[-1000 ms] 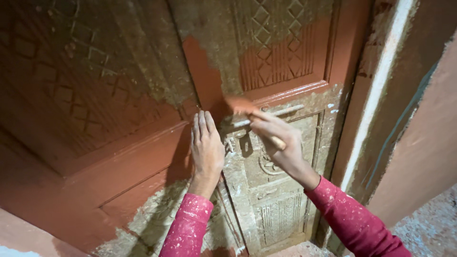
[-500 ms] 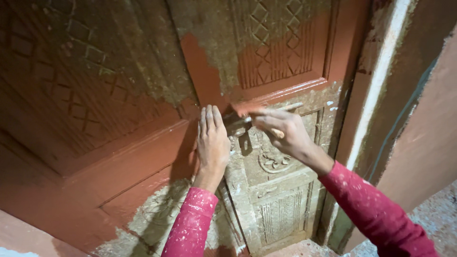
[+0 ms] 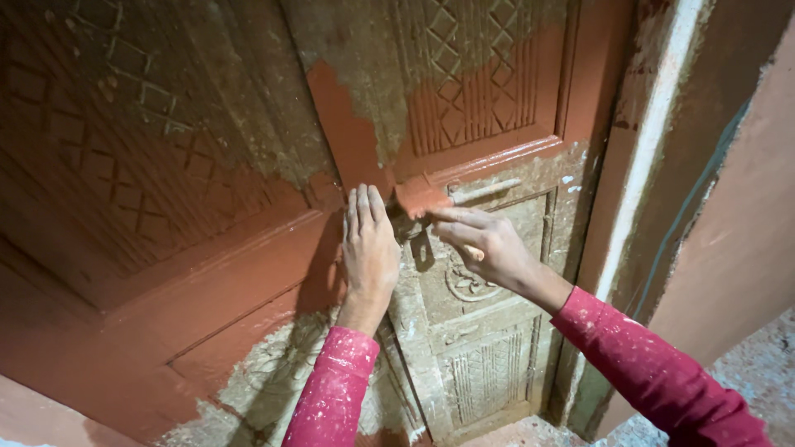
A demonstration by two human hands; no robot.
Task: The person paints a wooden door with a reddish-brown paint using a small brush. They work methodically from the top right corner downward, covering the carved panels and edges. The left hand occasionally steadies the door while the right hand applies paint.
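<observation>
1. No pot, tin or tray of paint shows; the only paint seen is on the brush and on the wood
2. The paintbrush (image 3: 421,197) sits just above frame centre, at about 12 o'clock from the right hand; its wide bristles are loaded with red-brown paint and pressed against the door (image 3: 207,273)
3. The right hand (image 3: 484,244) has its fingers clamped on the brush handle, knuckles turned up
4. The left hand (image 3: 368,248) lies flat on the door at 9 o'clock from the brush, fingers straight and close together, pointing to 12 o'clock, holding nothing
5. A metal bolt (image 3: 484,191) lies just at 3 o'clock from the bristles
6. The carved door is part coated in red-brown, part bare, dusty wood
7. Both sleeves (image 3: 331,389) are pink, flecked with pale specks
8. A pale door frame (image 3: 654,165) stands at 3 o'clock
</observation>
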